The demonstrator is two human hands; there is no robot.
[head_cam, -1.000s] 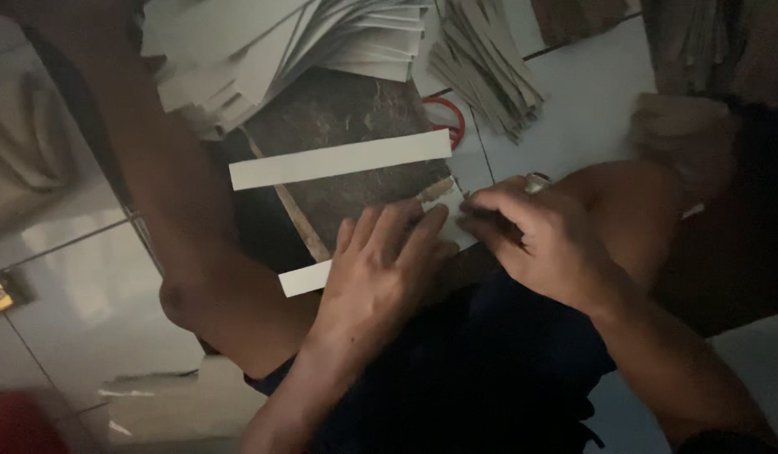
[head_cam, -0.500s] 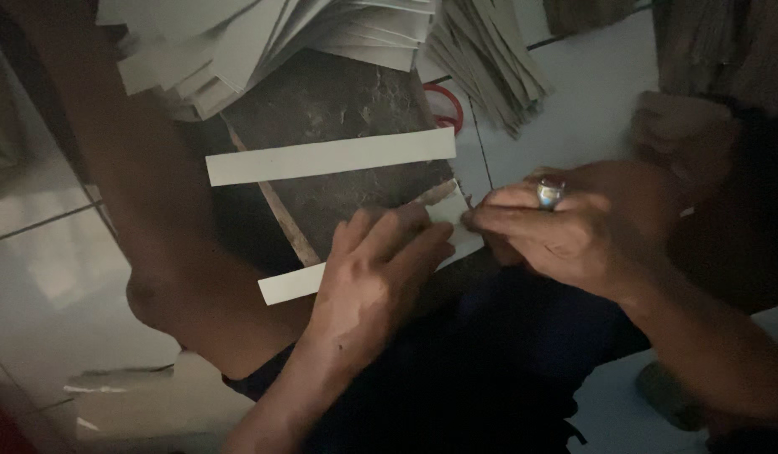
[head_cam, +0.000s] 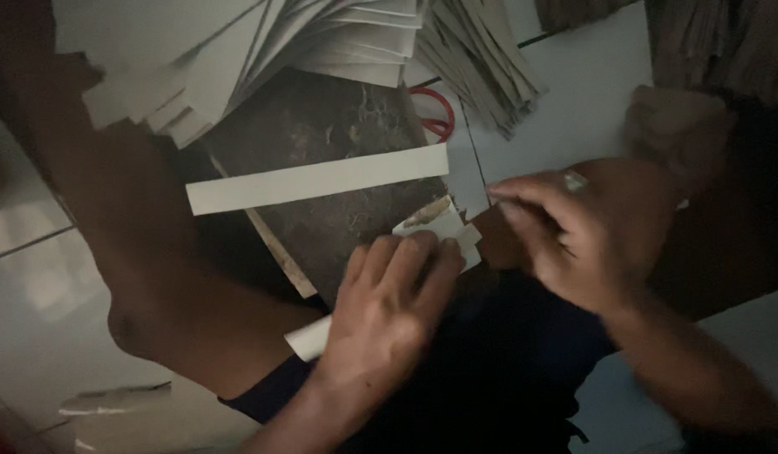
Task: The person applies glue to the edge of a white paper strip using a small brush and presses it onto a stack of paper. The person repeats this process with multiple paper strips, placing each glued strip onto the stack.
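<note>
Head view, looking down in dim light, showed a person seated on a pale tiled floor (head_cam: pixel 565 126) with a dark marbled board (head_cam: pixel 321 168) resting across the lap as a work surface. The left hand (head_cam: pixel 389 311) lay palm down, fingers spread flat, pressing a white paper strip (head_cam: pixel 309 339) against the board's near edge, apparently to keep it from sliding; the hand was pinning the strip rather than closing around it. That strip ran on a slant from lower left, where one end stuck out beside the wrist, up toward the right, where its other end (head_cam: pixel 456 231) emerged past the fingertips near a torn, brownish patch. The right hand (head_cam: pixel 590 235), wearing a ring, reached in from the right with forefinger and thumb drawn together just beside that upper end; motion blur made it impossible to tell whether it gripped the paper. A second white strip (head_cam: pixel 317 179) lay loose and untouched across the middle of the board, its long axis nearly level and tilted slightly upward to the right, well apart from both hands. Fanned stacks of pale cut sheets (head_cam: pixel 237 50) overlapped the board's far edge, and red-handled scissors (head_cam: pixel 435 113) lay on the floor just beyond it.
</note>
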